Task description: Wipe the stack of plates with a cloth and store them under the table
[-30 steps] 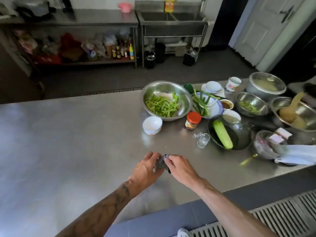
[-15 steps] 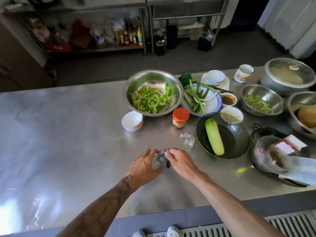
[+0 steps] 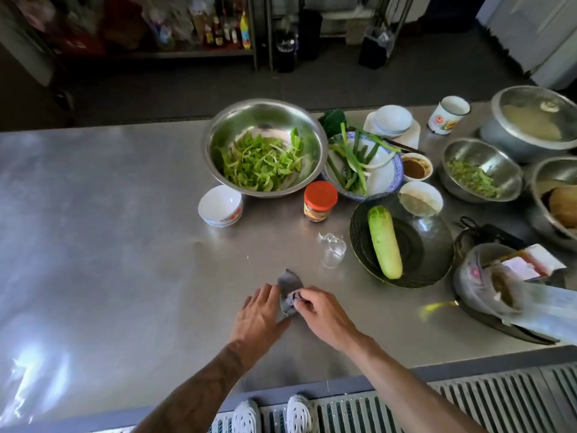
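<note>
A small grey cloth (image 3: 289, 284) lies partly bunched on the steel table (image 3: 125, 245) near its front edge. My right hand (image 3: 323, 314) pinches the cloth's bunched middle between thumb and fingertips. My left hand (image 3: 259, 310) lies beside it with its fingers stretched onto the cloth's left edge. A flap of the cloth spreads flat beyond both hands. A black plate (image 3: 437, 245) carrying a pale green cucumber (image 3: 384, 242) sits to the right. Two stacked small white bowls (image 3: 220, 206) stand further back.
A steel bowl of greens (image 3: 263, 148), a red-lidded jar (image 3: 320, 201), a small glass (image 3: 332, 250), a patterned plate of scallions (image 3: 387, 179), several bowls, a lidded pot (image 3: 534, 123) and bagged items (image 3: 505, 285) crowd the right half. My feet stand on a floor grate (image 3: 468, 398).
The view has tilted down toward the table edge. The cloth, balled tightly between both hands before, has partly unfolded, and a flap now lies on the table beyond my fingers.
</note>
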Demonstrator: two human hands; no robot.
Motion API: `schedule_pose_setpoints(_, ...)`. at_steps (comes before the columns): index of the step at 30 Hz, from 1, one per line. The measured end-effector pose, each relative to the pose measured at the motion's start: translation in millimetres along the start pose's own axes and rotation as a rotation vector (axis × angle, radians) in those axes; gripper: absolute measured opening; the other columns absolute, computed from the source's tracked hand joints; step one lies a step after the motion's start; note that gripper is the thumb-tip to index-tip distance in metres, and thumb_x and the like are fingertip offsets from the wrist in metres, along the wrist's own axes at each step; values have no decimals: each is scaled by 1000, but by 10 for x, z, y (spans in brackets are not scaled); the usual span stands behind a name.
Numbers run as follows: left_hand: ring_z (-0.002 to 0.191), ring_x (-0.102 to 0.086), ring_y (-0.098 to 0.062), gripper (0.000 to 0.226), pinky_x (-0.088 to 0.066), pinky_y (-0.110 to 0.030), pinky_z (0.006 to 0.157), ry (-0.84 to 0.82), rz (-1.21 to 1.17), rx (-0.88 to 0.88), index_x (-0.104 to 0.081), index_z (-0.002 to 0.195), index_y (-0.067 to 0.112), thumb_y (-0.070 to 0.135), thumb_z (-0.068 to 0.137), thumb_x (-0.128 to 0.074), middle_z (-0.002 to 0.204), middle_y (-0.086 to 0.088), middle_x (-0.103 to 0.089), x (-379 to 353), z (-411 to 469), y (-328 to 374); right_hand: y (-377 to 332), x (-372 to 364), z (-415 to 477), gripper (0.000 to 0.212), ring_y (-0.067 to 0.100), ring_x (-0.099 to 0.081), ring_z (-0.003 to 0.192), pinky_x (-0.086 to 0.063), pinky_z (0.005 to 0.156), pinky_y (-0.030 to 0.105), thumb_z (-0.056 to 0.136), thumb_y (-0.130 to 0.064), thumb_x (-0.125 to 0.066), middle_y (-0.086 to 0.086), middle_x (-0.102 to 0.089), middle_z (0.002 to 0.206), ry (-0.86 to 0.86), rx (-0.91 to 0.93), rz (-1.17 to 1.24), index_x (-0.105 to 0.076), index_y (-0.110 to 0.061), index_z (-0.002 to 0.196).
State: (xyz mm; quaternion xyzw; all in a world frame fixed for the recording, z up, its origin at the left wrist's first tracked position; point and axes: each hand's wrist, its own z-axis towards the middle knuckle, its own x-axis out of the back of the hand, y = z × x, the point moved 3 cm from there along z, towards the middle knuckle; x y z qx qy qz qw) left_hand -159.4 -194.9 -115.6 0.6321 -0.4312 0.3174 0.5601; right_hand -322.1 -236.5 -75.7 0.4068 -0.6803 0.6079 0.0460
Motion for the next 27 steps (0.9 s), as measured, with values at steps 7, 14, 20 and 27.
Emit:
schedule_pose_setpoints(7, 87, -61, -29, 30, -51, -42, 74, 282, -50, -16, -60, 113, 19, 10, 85, -65, 99, -2, -61, 302, 159, -133, -230, 132, 304, 24, 10, -65, 109, -50, 98, 25, 104, -14, -53, -3, -69, 114, 90, 83, 101, -71, -14, 120)
schedule_pose_setpoints(14, 91, -61, -31, 35, -53, -41, 76, 206, 72, -95, -65, 123, 17, 12, 88, -62, 107, -7, -61, 306, -181, -427, -143, -161, 133, 23, 10, -64, 100, -47, 89, 22, 100, -17, -57, -4, -65, 112, -30, 37, -105, -70, -21, 118)
schedule_pose_setpoints(20, 105, -60, -26, 31, -51, -38, 94, 10, -6, -5, -68, 128, 21, 23, 97, -66, 115, -5, -62, 160, -474, -565, -67, -382, -97, 56, 21, -48, 132, -41, 111, 41, 91, -30, -62, 0, -50, 143, -310, -146, -285, -51, -24, 146)
schedule_pose_setpoints(27, 126, -56, -23, 51, -45, -35, 106, 0, -4, 32, -55, 146, 23, 41, 100, -61, 140, -1, -58, 925, -605, -409, -672, 21, -149, 53, 21, -49, 135, -40, 112, 40, 97, -34, -60, 0, -47, 145, -253, -65, -335, -47, -24, 148)
